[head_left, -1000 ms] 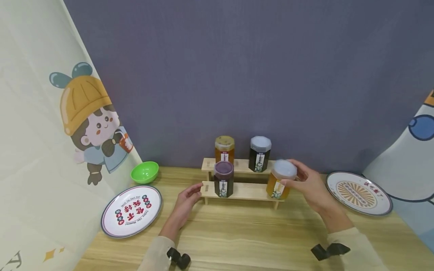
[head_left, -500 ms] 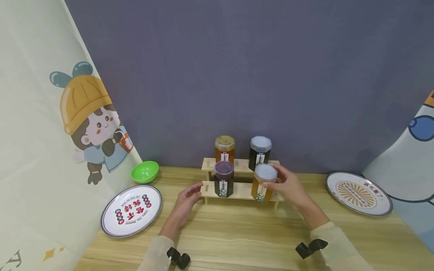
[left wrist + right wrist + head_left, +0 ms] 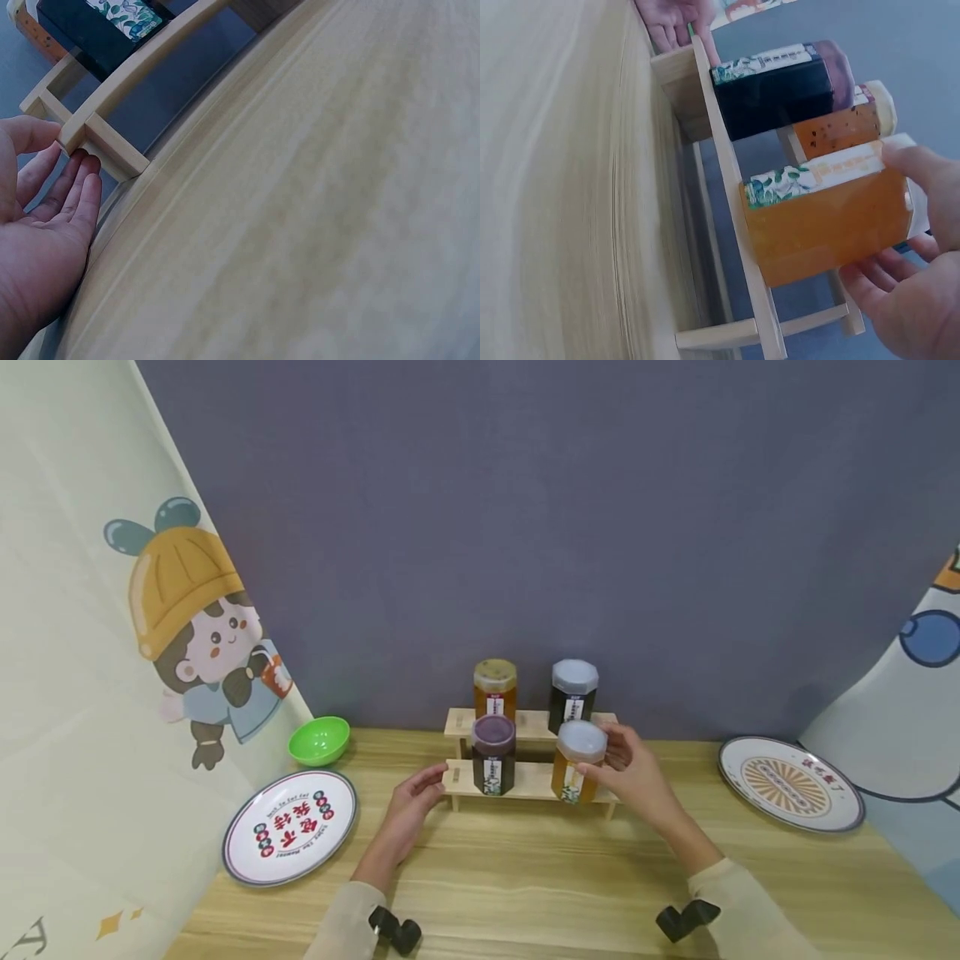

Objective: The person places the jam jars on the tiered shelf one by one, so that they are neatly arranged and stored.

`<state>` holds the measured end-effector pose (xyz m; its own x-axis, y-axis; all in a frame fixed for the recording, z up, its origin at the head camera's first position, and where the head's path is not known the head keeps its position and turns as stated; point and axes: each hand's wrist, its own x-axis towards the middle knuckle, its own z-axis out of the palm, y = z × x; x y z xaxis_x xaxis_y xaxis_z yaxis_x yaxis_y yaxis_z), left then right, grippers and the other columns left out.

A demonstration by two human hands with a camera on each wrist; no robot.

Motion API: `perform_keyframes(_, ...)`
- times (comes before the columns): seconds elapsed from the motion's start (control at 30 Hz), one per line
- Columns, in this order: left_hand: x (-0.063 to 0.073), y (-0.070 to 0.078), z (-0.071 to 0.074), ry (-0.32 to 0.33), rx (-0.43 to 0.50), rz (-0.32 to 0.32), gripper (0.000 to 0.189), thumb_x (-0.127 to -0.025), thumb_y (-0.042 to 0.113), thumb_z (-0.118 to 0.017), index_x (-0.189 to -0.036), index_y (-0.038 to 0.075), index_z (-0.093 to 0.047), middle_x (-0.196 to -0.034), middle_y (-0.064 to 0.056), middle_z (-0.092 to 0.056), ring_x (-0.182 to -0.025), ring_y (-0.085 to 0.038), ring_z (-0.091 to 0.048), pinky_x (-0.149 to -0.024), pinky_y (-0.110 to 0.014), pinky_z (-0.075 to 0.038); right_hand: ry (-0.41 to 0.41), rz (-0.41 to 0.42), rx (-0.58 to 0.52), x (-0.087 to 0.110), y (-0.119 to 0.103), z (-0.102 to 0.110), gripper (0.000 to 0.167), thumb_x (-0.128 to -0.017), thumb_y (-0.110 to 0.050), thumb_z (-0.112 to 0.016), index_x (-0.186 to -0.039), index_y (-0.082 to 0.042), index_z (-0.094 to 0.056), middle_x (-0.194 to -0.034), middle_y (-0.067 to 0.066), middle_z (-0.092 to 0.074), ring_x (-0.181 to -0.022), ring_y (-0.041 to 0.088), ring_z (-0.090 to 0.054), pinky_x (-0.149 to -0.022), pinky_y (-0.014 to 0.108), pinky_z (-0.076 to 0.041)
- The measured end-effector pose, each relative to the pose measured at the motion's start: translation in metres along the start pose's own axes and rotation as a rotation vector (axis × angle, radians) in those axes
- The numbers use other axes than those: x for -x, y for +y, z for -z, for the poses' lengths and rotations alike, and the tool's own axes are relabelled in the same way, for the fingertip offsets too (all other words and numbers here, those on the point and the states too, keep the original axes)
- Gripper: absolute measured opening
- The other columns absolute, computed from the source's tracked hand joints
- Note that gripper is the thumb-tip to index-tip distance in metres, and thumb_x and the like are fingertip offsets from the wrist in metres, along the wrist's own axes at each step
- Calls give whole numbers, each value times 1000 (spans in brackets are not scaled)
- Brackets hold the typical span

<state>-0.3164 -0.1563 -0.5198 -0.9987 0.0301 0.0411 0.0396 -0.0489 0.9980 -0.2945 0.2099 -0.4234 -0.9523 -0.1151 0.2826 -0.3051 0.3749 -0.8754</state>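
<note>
My right hand (image 3: 633,777) grips an amber jar with a whitish lid (image 3: 578,764), thumb on the near side and fingers behind. The jar stands upright at the right part of the lower step of a two-tier wooden stand (image 3: 534,779); in the right wrist view the base of the amber jar (image 3: 825,217) meets the step. My left hand (image 3: 412,802) holds the left end of that step; in the left wrist view, thumb and fingers of the left hand (image 3: 52,217) are at the step's corner. A dark jar with a purple lid (image 3: 493,757) stands on the lower step's left.
On the upper step stand an amber jar with a yellowish lid (image 3: 495,687) and a dark jar with a white lid (image 3: 574,689). A green bowl (image 3: 319,741) and a printed plate (image 3: 291,827) are at left, another plate (image 3: 791,783) at right. A grey-blue backdrop (image 3: 525,527) rises behind.
My right hand has moved the amber jar leftward along the lower step, mostly in the first half second. My left hand has stayed at the step's end.
</note>
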Motion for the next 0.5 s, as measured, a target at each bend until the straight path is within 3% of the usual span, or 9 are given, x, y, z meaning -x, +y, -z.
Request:
perform_keyframes(0.27, -2, -1, 0, -7, 6, 1, 43, -99, 6, -60, -142, 3, -59, -144, -17, -59, -131, -22, -56, -109, -26, -51, 21, 0, -49, 0, 6, 0, 72, -90, -19, -81, -148, -1, -44, -140, 23, -58, -114, -3, -58, -98, 10, -51)
perform_keyframes(0.5, -2, 0, 0, 1, 2, 5, 43, -99, 6, -60, -142, 3, -59, -145, -17, -59, -133, -22, -55, -108, -25, -51, -7, 28, -54, -7, 13, 0, 72, -92, -20, -79, -153, -6, -45, -145, 22, -58, -115, -9, -57, -100, 9, -49)
